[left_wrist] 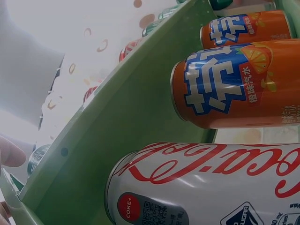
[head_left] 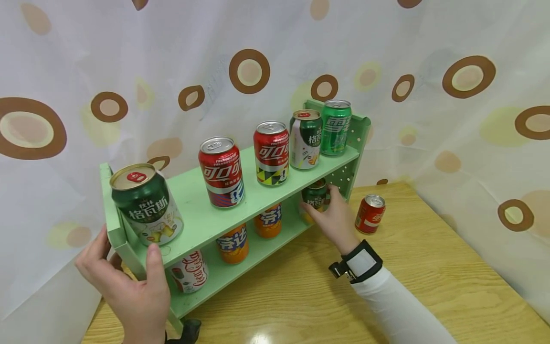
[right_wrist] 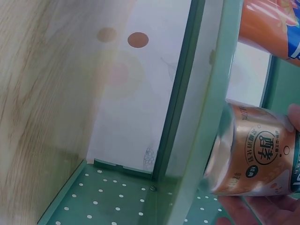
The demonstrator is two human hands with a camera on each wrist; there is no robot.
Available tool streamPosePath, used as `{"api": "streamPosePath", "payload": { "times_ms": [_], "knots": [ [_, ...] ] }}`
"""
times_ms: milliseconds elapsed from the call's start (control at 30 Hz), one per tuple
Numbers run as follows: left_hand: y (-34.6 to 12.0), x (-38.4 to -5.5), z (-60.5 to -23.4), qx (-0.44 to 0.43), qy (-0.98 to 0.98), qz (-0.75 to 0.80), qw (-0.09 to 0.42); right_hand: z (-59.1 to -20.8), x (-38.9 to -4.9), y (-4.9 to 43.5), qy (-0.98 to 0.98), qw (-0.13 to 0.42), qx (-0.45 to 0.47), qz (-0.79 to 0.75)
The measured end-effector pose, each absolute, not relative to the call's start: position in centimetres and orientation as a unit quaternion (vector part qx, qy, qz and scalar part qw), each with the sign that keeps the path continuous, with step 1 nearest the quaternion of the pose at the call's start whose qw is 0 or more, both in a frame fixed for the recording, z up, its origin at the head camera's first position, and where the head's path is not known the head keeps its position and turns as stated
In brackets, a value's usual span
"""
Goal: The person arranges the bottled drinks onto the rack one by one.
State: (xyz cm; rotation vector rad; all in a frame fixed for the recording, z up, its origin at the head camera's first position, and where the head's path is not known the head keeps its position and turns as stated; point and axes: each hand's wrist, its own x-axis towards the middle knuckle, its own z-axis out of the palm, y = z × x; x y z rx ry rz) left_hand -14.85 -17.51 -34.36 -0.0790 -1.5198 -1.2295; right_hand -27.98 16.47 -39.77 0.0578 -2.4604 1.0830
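A light green two-tier shelf [head_left: 253,203] stands on the table. My right hand [head_left: 337,220] reaches into the right end of its lower tier and grips a green-topped can [head_left: 315,195], thumb on one side and fingers on the other. In the right wrist view that can's lower half [right_wrist: 260,150] is gold, its base close to the tier's edge. My left hand [head_left: 133,286] holds the shelf's left end, fingers around the side panel [head_left: 112,210] and thumb at the upper tier's front. Beside that thumb stands a green-and-white kvass can [head_left: 146,205].
Two red cola cans [head_left: 221,172], another kvass can [head_left: 306,138] and a green soda can [head_left: 336,128] stand on the upper tier. Below are a white Coca-Cola can [head_left: 190,272] and two orange soda cans [head_left: 233,244]. A small red can [head_left: 370,214] stands on the table [head_left: 429,258], right of the shelf.
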Motion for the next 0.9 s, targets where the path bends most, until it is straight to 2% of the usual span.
{"api": "streamPosePath", "payload": {
  "times_ms": [900],
  "knots": [
    [-17.5,-14.7,-34.3,-0.022,-0.655,-0.522,0.546,-39.8,-29.3,15.3,-0.899,0.179,0.026,0.399]
  ]
}}
